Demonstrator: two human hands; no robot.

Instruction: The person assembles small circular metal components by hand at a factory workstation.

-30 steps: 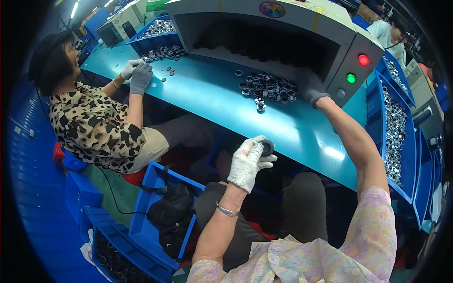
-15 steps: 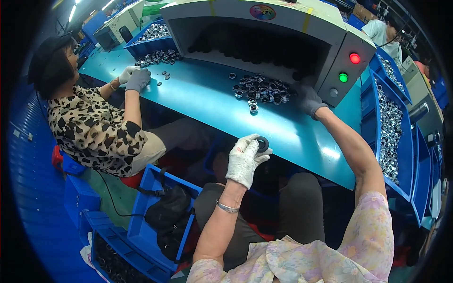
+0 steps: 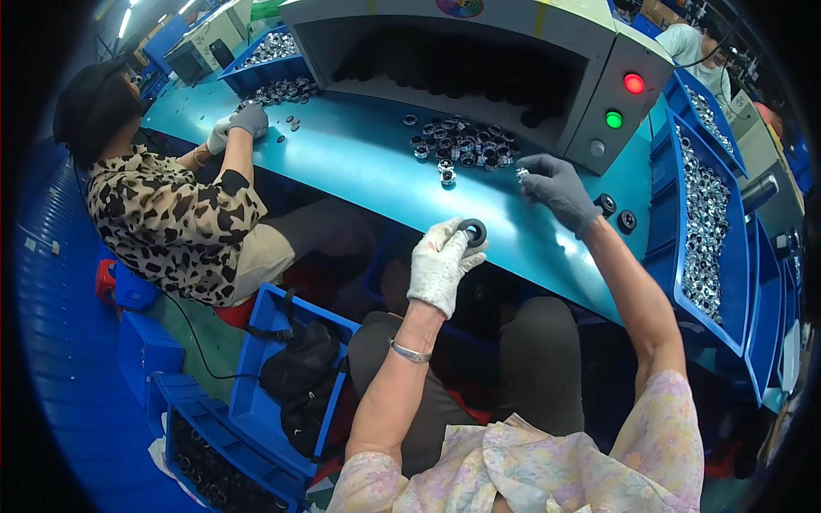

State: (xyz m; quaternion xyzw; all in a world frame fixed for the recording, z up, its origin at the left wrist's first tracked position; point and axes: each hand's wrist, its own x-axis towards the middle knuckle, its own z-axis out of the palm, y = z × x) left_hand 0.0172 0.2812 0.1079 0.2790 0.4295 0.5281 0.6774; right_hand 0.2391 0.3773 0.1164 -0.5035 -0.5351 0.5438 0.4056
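Note:
My left hand [image 3: 438,269], in a white glove, pinches a black ring [image 3: 477,243] upright just off the near edge of the blue-green tabletop. My right hand [image 3: 560,195], in a grey glove, is over the table with a small shiny metal part [image 3: 522,174] between thumb and fingers. To its left lies a pile of shiny silver and dark round parts [image 3: 466,141]. A pair of them [image 3: 446,172] sits slightly nearer to me. Right of my right wrist rest two black round parts [image 3: 627,221].
A large grey machine [image 3: 599,111] with a dark opening and red and green lights stands behind the pile. Blue bins [image 3: 740,295] of shiny parts line the right side. At left, a gloved co-worker [image 3: 171,214] handles parts. A blue crate [image 3: 256,410] with a black bag is below.
My right hand has come away from beside the machine, toward me, and now shows a shiny part in its fingers. My left hand keeps the black ring. The whole view has shifted slightly.

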